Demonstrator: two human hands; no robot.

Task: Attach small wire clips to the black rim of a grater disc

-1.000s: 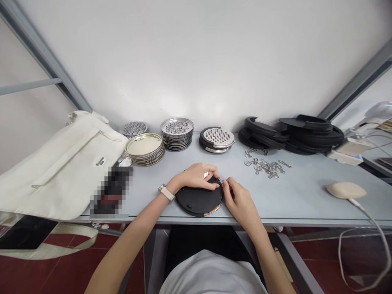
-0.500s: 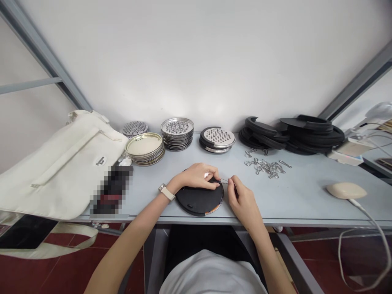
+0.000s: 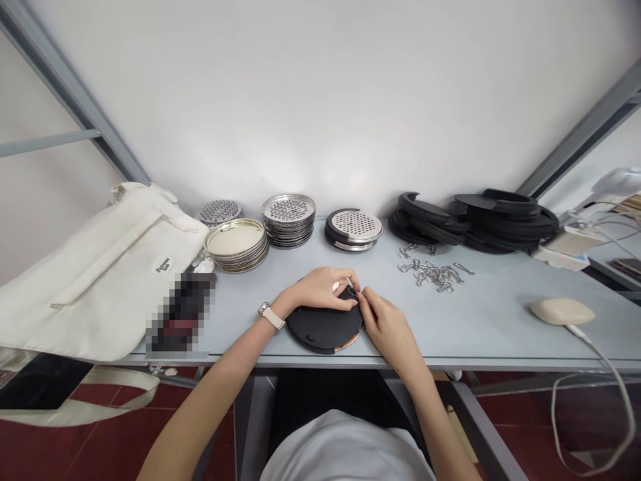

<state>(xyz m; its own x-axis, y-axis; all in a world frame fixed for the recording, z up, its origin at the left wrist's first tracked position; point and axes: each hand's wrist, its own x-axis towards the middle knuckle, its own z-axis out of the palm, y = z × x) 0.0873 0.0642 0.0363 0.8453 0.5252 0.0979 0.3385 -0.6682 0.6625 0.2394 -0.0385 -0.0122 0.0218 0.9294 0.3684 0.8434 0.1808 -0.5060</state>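
A black disc (image 3: 323, 329) lies near the table's front edge, with a shiny orange-and-silver strip along its lower right rim. My left hand (image 3: 320, 288) rests over its far side, fingers curled and pressed at the upper right rim. A small wire clip (image 3: 352, 292) is at that rim, between my two hands. Thumb and forefinger of my right hand (image 3: 388, 324) pinch the clip's end, close against my left fingertips. How the clip joins the disc is hidden by my fingers.
Behind lie a pile of wire clips (image 3: 433, 274), black half-covered discs (image 3: 425, 220), black rings (image 3: 505, 220), a covered grater (image 3: 354, 227), stacked grater plates (image 3: 289, 220) and gold-rimmed lids (image 3: 235, 246). A white bag (image 3: 110, 267) sits left, a corded cream device (image 3: 561, 310) right.
My right hand has moved left, bringing the wire clip in against the disc's rim and my left fingertips. My left hand stays almost where it was.
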